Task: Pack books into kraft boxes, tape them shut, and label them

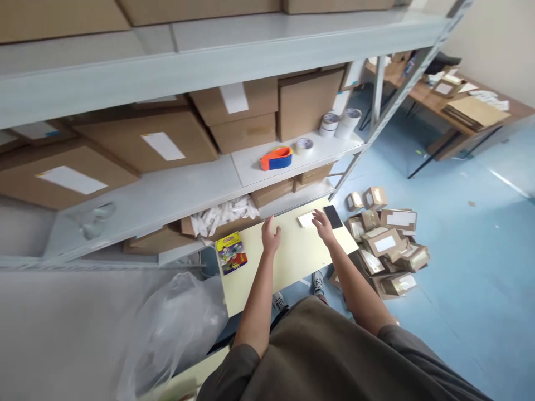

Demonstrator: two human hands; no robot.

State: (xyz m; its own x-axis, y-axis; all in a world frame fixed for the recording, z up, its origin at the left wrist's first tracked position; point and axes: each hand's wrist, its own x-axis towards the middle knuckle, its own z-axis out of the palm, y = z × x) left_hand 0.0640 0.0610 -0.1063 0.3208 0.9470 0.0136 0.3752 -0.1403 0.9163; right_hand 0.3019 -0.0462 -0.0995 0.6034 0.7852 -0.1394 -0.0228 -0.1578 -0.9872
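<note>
Above the pale yellow table, my left hand is held up with its fingers apart from the thumb and nothing in it. My right hand is likewise open and empty, close to a small white paper or card and a dark smartphone at the table's far right. A colourful box with a yellow top and cartoon figures lies at the left end of the table, left of my left hand.
Behind the table rises a metal shelf with large cardboard boxes, an orange and blue tape dispenser and tape rolls. Small parcels pile on the floor at right. A clear plastic bag sits at left; a wooden desk stands beyond.
</note>
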